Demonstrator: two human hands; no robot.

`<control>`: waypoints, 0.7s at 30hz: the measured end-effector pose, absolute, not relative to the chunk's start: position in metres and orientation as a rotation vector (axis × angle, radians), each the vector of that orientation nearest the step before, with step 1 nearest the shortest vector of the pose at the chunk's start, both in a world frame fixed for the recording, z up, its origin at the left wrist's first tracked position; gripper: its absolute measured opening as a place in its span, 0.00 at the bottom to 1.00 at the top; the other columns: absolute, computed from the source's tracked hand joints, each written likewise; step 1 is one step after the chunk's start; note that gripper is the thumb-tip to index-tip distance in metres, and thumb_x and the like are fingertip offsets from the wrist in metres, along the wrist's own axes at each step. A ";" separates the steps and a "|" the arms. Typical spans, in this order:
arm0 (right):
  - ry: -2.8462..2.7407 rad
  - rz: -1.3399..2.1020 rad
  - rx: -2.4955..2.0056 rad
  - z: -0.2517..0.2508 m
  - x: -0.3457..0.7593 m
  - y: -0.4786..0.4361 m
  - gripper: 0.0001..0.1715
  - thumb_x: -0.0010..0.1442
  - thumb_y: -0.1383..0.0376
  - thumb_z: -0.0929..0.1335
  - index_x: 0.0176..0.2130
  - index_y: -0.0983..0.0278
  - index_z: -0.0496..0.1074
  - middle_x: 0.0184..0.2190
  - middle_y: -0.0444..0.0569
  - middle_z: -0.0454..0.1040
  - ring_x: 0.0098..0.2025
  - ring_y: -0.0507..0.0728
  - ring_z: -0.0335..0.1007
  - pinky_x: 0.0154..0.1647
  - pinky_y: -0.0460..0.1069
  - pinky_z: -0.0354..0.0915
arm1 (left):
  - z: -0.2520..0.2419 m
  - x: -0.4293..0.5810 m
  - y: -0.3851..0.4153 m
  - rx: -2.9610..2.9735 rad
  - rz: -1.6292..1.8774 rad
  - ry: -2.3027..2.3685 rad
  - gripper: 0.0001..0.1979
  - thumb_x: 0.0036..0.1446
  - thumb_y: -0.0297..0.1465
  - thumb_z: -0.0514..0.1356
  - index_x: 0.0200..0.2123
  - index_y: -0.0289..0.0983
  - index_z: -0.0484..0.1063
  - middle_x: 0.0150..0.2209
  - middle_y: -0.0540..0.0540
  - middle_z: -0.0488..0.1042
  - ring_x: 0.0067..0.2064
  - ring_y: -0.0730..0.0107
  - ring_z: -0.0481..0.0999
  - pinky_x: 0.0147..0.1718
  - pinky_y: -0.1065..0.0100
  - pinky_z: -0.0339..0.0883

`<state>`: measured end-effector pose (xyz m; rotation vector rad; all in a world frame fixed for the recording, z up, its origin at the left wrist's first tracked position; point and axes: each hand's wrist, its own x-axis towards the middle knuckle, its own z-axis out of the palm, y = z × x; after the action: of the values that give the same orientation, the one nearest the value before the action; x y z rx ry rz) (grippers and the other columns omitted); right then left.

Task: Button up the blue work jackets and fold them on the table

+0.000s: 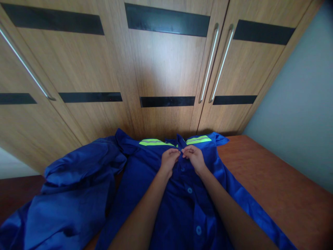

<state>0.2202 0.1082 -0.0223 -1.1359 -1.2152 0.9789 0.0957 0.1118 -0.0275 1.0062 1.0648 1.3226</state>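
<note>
A blue work jacket (140, 173) with yellow-green reflective strips (199, 140) lies spread out, its collar end away from me. My left hand (170, 160) pinches the front edge just below the collar (180, 140). Close beside it, my right hand (194, 157) pinches the facing edge, fingertips nearly meeting the left ones. Whether a button sits between the fingers is hidden. Further down the front, several blue buttons show, among them one button (189, 190) between my forearms and a lower button (199, 230).
More blue clothing (70, 201) lies bunched at the left. The reddish-brown wooden surface (273, 173) shows at the right. Behind the jacket rises a wooden wardrobe (166, 66) with black panels and metal handles (209, 66). A grey wall (299, 114) borders the right side.
</note>
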 end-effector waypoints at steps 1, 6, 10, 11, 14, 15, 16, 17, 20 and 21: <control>-1.196 1.005 -1.134 -0.023 0.220 0.108 0.14 0.47 0.55 0.71 0.26 0.63 0.69 0.18 0.42 0.71 0.21 0.51 0.62 0.24 0.46 0.59 | -0.029 0.097 0.113 1.039 1.344 1.076 0.11 0.40 0.34 0.68 0.27 0.35 0.74 0.21 0.51 0.73 0.22 0.75 0.71 0.23 0.74 0.63; -1.089 1.152 -1.082 -0.017 0.225 0.108 0.13 0.46 0.57 0.70 0.26 0.64 0.70 0.18 0.42 0.68 0.19 0.49 0.58 0.22 0.45 0.57 | -0.024 0.100 0.114 1.272 1.453 1.124 0.07 0.42 0.33 0.67 0.25 0.37 0.74 0.26 0.49 0.76 0.30 0.69 0.74 0.30 0.71 0.66; -1.050 1.185 -1.000 0.005 0.235 0.106 0.12 0.46 0.57 0.70 0.26 0.63 0.69 0.19 0.41 0.66 0.21 0.49 0.59 0.24 0.46 0.58 | 0.000 0.094 0.107 1.458 1.503 1.171 0.05 0.49 0.33 0.63 0.28 0.38 0.76 0.25 0.49 0.75 0.28 0.69 0.73 0.30 0.71 0.65; -1.043 1.183 -0.981 0.012 0.237 0.105 0.12 0.46 0.57 0.70 0.26 0.63 0.69 0.19 0.41 0.66 0.21 0.49 0.59 0.24 0.46 0.58 | 0.008 0.091 0.105 1.491 1.525 1.191 0.05 0.51 0.33 0.62 0.29 0.39 0.76 0.25 0.49 0.75 0.28 0.69 0.73 0.31 0.71 0.65; -1.062 1.146 -0.934 0.038 0.240 0.097 0.12 0.46 0.58 0.71 0.27 0.63 0.69 0.20 0.41 0.66 0.22 0.50 0.59 0.25 0.46 0.58 | 0.035 0.082 0.097 1.578 1.607 1.237 0.05 0.53 0.32 0.60 0.30 0.40 0.76 0.28 0.49 0.75 0.32 0.67 0.72 0.36 0.69 0.63; -1.088 1.119 -0.926 0.047 0.240 0.092 0.11 0.47 0.58 0.71 0.27 0.63 0.69 0.20 0.41 0.67 0.22 0.50 0.59 0.25 0.46 0.58 | 0.044 0.079 0.095 1.633 1.641 1.256 0.05 0.53 0.32 0.60 0.30 0.40 0.76 0.30 0.49 0.75 0.34 0.66 0.72 0.38 0.69 0.63; -1.126 1.088 -0.925 0.055 0.241 0.086 0.11 0.47 0.58 0.71 0.27 0.63 0.69 0.19 0.41 0.67 0.22 0.50 0.60 0.25 0.46 0.58 | 0.053 0.076 0.092 1.709 1.676 1.282 0.05 0.54 0.31 0.59 0.31 0.41 0.76 0.31 0.48 0.75 0.35 0.66 0.72 0.39 0.68 0.62; -1.173 1.057 -0.930 0.063 0.241 0.079 0.11 0.48 0.58 0.71 0.27 0.63 0.69 0.19 0.41 0.68 0.22 0.50 0.60 0.26 0.46 0.58 | 0.061 0.074 0.090 1.805 1.704 1.317 0.06 0.55 0.30 0.58 0.33 0.41 0.75 0.32 0.48 0.75 0.36 0.65 0.72 0.39 0.67 0.62; -1.332 0.991 -0.991 0.073 0.245 0.054 0.10 0.50 0.58 0.70 0.28 0.62 0.70 0.18 0.41 0.68 0.22 0.51 0.61 0.26 0.46 0.57 | 0.077 0.071 0.084 2.133 1.645 1.438 0.08 0.56 0.27 0.55 0.35 0.40 0.74 0.36 0.45 0.75 0.40 0.61 0.72 0.43 0.65 0.61; -1.388 0.981 -1.025 0.070 0.247 0.046 0.09 0.51 0.58 0.69 0.28 0.62 0.69 0.17 0.41 0.68 0.21 0.51 0.61 0.25 0.46 0.57 | 0.078 0.070 0.083 2.242 1.534 1.479 0.08 0.56 0.27 0.55 0.36 0.39 0.74 0.37 0.44 0.76 0.42 0.60 0.72 0.45 0.63 0.61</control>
<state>0.2472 0.0456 0.0703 -1.0250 -1.3881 0.9810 0.0704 0.0829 0.0779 2.2417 1.4786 1.5340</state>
